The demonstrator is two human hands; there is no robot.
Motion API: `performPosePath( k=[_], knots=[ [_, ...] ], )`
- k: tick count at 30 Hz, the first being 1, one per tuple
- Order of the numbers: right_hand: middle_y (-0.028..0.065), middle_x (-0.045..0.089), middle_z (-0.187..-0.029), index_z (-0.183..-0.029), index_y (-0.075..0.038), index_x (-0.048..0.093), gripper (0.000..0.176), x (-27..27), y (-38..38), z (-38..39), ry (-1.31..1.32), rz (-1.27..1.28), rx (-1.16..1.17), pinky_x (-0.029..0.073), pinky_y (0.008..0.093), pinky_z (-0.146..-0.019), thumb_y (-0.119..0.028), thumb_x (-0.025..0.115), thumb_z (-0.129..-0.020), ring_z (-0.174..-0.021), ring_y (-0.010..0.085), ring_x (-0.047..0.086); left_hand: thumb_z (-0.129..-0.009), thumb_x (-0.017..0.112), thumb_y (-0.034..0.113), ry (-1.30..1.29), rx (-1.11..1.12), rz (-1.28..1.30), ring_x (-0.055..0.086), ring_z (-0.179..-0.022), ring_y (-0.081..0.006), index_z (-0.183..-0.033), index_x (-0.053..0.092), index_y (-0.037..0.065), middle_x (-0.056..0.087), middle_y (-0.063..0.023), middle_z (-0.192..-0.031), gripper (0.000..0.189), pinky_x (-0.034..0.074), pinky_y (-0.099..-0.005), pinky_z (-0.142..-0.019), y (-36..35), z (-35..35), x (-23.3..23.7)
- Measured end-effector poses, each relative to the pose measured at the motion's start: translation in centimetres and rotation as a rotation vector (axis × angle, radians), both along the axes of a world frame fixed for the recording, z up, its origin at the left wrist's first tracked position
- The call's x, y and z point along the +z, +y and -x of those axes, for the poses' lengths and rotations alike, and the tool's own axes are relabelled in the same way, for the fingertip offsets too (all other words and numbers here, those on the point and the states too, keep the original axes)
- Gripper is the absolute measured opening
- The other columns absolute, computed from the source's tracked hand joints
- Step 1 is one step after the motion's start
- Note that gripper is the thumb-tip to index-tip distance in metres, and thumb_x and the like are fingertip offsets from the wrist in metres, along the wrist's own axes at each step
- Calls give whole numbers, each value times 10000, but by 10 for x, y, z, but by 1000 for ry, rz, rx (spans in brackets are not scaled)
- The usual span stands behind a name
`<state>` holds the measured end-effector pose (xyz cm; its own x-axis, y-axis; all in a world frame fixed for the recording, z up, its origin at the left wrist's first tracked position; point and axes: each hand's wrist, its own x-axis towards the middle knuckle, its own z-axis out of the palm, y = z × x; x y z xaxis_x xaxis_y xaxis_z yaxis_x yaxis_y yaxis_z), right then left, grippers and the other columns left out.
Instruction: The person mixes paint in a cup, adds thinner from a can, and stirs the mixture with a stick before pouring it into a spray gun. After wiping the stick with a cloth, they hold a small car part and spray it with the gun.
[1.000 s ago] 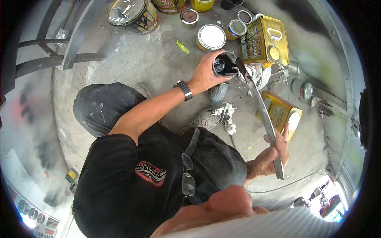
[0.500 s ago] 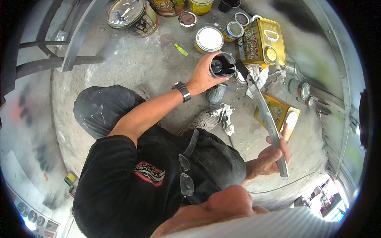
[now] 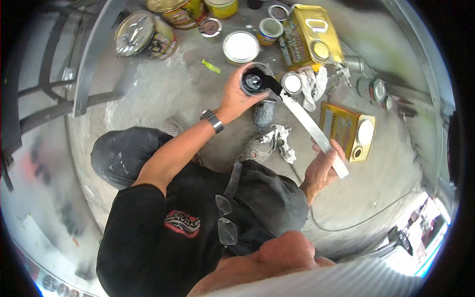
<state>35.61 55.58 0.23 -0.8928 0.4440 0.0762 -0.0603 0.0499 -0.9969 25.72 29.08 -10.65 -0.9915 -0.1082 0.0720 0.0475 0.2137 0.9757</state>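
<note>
My left hand grips a small round can of black paint, held above the concrete floor. A wristwatch sits on that wrist. My right hand holds a long flat metal strip by its lower end. The strip's black-coated upper tip dips into the can of black paint. Below the can, a paint-spattered shoe rests on the floor.
A square yellow tin and a second one lie on the floor. Round paint cans, small tins and a rag crowd the far side. Metal bars stand at left. A cable trails right.
The strip's black tip, which rested beside the can's rim, now dips inside the can. My right hand has swung the strip flatter and closer; the view has shifted downward.
</note>
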Motion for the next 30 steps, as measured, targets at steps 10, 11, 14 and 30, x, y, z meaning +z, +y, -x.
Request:
performPosePath(
  k=[10,11,14,30],
  knots=[
    [212,725,-1134,-1437,7,470,421,-75,58,-23,18,400,-344,550,499,-1044,-236,549,-1102,-1085,323,717,-727,956,126,-88,-141,139,593,-1300,-240,-1453,513,24,606,-132,-1408,857,463,-383,-1127,-20,-26,-30],
    [197,725,-1165,-1489,-1,442,484,-96,58,-16,-2,556,-302,517,506,-1089,-240,579,-1091,-1119,318,708,-728,954,121,-108,-154,160,595,-1298,-242,-1452,514,24,606,-132,-1410,853,463,-383,-1127,-23,-27,-34],
    [163,724,-1192,-1514,-64,460,549,-186,66,5,-23,931,-285,500,531,-1106,-312,636,-1058,-1166,328,691,-724,953,105,-110,-129,232,598,-1295,-242,-1446,516,19,609,-129,-1400,849,467,-386,-1130,-29,-31,-39],
    [210,656,-1304,-1569,-70,383,559,-230,68,-54,-174,839,-524,524,454,-1104,-317,562,-1101,-1239,327,651,-750,944,102,-211,-73,62,556,-1356,-245,-1495,442,-7,573,-154,-1450,905,438,-398,-1177,-40,-29,-65]
  ],
)
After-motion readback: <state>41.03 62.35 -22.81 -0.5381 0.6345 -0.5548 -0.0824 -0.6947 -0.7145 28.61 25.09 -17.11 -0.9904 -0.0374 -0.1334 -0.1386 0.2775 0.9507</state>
